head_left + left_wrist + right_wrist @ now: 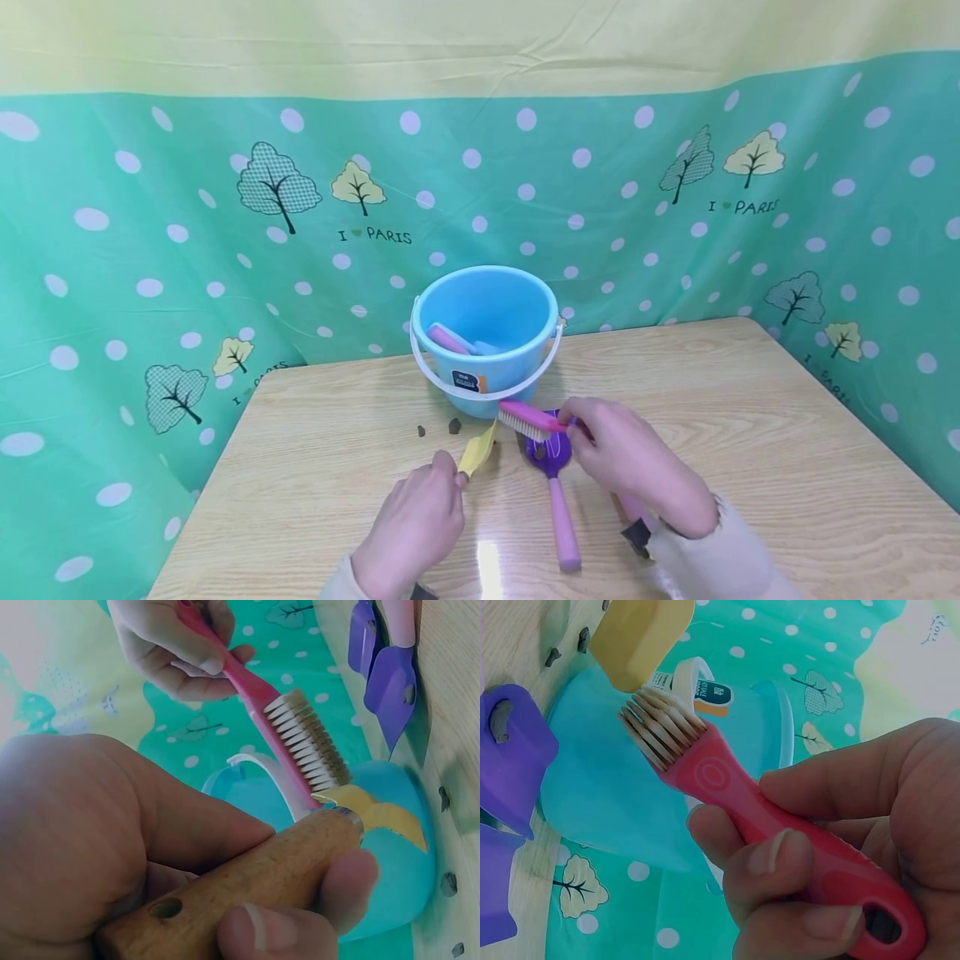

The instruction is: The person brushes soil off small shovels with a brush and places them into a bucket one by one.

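Note:
My left hand [416, 521] grips the wooden handle [240, 885] of a small trowel with a yellow metal blade [477, 450]. In my right hand [626, 450] I hold a pink-handled brush [780, 847] with pale bristles, darkened in places. The bristles are close to the yellow blade in front of the bucket; whether they touch is unclear. A purple shovel [549, 454] with a pink handle lies on the table below the brush, a dark clump [501, 721] on its blade. Beside it is another purple blade [496, 885], mostly hidden in the head view.
A light blue bucket [517, 379] with a white handle stands at the back, pink and blue items [448, 337] inside. Small dark lumps [454, 426] lie on the wooden table [300, 492] before it. Under my right forearm a pinkish item [632, 506] partly shows. A dotted curtain hangs behind.

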Demonstrator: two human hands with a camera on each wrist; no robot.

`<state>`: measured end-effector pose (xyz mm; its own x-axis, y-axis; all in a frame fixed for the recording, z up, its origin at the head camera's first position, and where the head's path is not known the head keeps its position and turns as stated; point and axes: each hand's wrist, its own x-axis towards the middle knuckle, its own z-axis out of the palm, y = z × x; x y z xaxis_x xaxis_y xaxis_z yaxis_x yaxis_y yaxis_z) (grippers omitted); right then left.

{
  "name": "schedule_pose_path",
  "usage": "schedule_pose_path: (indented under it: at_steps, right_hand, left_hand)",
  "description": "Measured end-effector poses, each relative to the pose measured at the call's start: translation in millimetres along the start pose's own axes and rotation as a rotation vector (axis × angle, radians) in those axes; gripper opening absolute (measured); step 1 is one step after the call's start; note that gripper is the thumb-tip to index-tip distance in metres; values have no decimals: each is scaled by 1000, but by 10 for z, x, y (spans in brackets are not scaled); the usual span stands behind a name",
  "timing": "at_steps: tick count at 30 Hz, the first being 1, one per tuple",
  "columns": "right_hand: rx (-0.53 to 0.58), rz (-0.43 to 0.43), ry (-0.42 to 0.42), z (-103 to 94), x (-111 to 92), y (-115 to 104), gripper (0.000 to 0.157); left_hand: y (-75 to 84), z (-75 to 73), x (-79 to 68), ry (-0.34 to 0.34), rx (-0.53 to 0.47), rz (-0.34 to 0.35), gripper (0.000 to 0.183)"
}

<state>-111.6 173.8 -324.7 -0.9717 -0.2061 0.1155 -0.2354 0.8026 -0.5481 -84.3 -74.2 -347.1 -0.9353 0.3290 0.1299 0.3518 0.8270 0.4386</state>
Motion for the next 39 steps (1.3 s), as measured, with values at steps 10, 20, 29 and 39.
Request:
schedule_pose_path:
  at_steps: [10, 20, 29, 39]
  right_hand:
    - [-17, -22, 12, -6, -10, -28, 20]
    - [-33, -35, 24, -5, -15, -15, 20]
    - [-16, -63, 30, 13, -30, -36, 19]
    - [13, -134, 40, 54, -50, -64, 20]
  left_hand:
    - [-22, 9, -12, 42, -24, 34, 23]
    - [-8, 2, -11, 56, -16, 38, 24]
    - [16, -6, 6, 50, -13, 18, 19]
    - [14, 5, 5, 119, -7, 41, 14]
